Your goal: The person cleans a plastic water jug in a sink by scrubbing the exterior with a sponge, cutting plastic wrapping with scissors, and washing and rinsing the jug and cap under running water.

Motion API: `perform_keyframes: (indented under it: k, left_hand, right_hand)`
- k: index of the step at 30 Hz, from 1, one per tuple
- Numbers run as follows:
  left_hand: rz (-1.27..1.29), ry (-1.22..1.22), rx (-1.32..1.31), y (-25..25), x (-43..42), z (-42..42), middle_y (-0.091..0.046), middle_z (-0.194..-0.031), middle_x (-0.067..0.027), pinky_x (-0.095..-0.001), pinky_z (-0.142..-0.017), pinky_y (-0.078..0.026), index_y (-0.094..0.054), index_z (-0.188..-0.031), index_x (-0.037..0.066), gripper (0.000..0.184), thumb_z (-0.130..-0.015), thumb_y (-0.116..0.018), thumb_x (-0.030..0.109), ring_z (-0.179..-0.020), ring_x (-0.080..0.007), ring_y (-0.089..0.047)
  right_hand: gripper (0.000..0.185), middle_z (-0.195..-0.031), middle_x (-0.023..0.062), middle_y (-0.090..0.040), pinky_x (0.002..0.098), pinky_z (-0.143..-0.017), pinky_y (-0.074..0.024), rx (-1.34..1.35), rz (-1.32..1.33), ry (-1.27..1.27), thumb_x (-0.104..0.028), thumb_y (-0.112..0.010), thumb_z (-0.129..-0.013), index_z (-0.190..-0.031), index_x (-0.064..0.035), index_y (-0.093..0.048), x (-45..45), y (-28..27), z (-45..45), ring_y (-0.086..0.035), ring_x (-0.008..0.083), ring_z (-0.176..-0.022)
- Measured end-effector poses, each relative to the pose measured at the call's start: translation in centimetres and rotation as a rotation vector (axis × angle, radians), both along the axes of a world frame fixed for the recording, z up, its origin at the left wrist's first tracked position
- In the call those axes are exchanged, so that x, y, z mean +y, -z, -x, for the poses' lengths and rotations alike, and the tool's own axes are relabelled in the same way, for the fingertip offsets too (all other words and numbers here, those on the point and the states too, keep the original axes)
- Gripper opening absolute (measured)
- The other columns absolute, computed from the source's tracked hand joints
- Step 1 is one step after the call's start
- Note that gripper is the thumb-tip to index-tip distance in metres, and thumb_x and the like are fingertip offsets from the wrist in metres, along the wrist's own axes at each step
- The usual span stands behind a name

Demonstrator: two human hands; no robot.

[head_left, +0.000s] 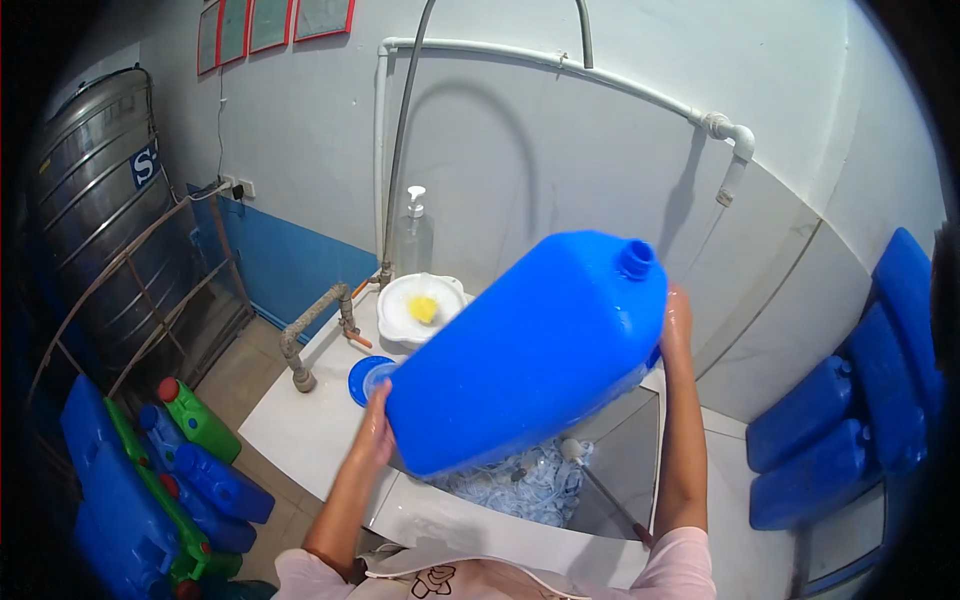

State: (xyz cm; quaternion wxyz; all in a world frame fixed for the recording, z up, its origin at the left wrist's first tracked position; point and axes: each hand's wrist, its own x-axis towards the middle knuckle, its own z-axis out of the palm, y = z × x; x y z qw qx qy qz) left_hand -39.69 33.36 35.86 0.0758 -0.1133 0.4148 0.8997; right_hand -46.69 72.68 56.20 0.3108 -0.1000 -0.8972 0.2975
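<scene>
A large blue jug (520, 350) is held tilted over the sink, its uncapped neck pointing to the upper right. My left hand (377, 425) supports its lower left end, and my right hand (677, 318) is at its right end near the neck, the fingers partly hidden behind it. Under the jug, pale bluish strips or labels (530, 490) lie in the sink (625, 465). A brush with a long handle (605, 490) leans there. Beside my left hand lies a round blue lid (368, 380).
A white basin (395, 303) with a yellow sponge (423, 309) and a pump bottle (413, 235) stand behind. Rusty pipe (300, 335) rises at left. A white spout (733, 180) hangs at upper right. Blue jugs (800, 410) stand right; blue and green ones (205, 420) left.
</scene>
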Motion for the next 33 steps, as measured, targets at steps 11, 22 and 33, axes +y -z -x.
perform_keyframes:
  k: [11, 22, 33]
  left_hand:
    - [0.127, -0.035, 0.220, -5.0, -2.0, -0.3, -0.056, -0.112, -0.0132, -0.0304, -0.084, -0.049, -0.044, -0.125, 0.004, 0.052, -0.091, -0.049, 0.043, -0.099, -0.0170, -0.057]
    - [0.128, -0.008, 0.049, -8.1, -3.5, -0.9, -0.062, -0.098, -0.0106, -0.0270, -0.060, -0.053, -0.051, -0.115, 0.000, 0.046, -0.091, -0.048, 0.040, -0.076, -0.0151, -0.063]
    - [0.026, 0.140, -0.062, -2.3, -4.3, -1.2, -0.058, -0.112, -0.0153, -0.0314, -0.081, -0.051, -0.047, -0.123, 0.001, 0.052, -0.093, -0.041, 0.044, -0.095, -0.0195, -0.061]
  right_hand:
    - [0.034, -0.079, 0.0212, -0.063, 0.0465, -0.066, -0.0446, 0.389, -0.068, -0.160, -0.024, -0.039, -0.088, -0.089, 0.0002, -0.063, 1.5, 0.0, -0.8, -0.061, 0.0371, -0.073]
    - [0.033, -0.078, 0.0226, -0.064, 0.0438, -0.068, -0.0469, 0.023, -0.180, 0.111, -0.027, -0.054, -0.073, -0.090, -0.0023, -0.066, -2.3, -2.9, -2.6, -0.062, 0.0394, -0.077]
    - [0.032, -0.085, 0.0232, -0.064, 0.0471, -0.070, -0.0483, -0.130, -0.228, 0.148, -0.032, -0.058, -0.074, -0.088, -0.0052, -0.068, -3.4, -1.0, -1.9, -0.061, 0.0418, -0.080]
